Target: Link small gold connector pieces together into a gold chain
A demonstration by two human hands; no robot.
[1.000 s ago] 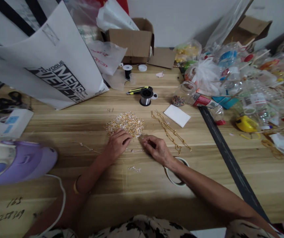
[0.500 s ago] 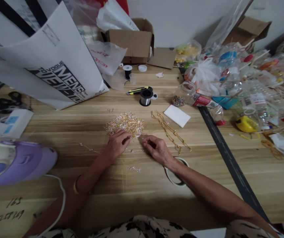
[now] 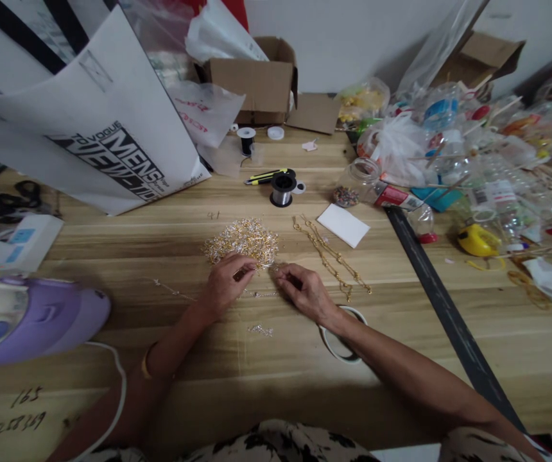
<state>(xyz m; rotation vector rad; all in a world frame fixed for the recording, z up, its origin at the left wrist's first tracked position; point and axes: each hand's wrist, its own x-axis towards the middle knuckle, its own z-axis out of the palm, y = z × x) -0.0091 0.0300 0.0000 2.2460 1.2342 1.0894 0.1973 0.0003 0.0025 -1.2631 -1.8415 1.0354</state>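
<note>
My left hand (image 3: 225, 282) is at the near edge of a heap of small gold and silver pieces (image 3: 242, 240), its thumb and fingers pinched together. Facing it across a small gap, my right hand (image 3: 305, 290) is also closed in a pinch. What sits in either set of fingertips is too small to make out. A thin silver chain (image 3: 259, 294) shows on the table between the hands, and a fine strand with small beads (image 3: 174, 292) lies left of my left hand. Nearer me is a small bunch of silver chain (image 3: 260, 330). Gold chains (image 3: 331, 256) are stretched out beyond my right hand.
Under my right forearm lies a roll of tape (image 3: 327, 343). Farther back are a wire spool (image 3: 282, 191), a yellow-black cutter (image 3: 269, 176), a white card (image 3: 343, 224) and a bead jar (image 3: 360, 183). A purple appliance (image 3: 59, 317) and white bag (image 3: 112, 128) stand left; bottles (image 3: 502, 192) crowd the right.
Both hands keep nearly the same place and pinch. The whole view has shifted very slightly; nothing has visibly been picked up or put down.
</note>
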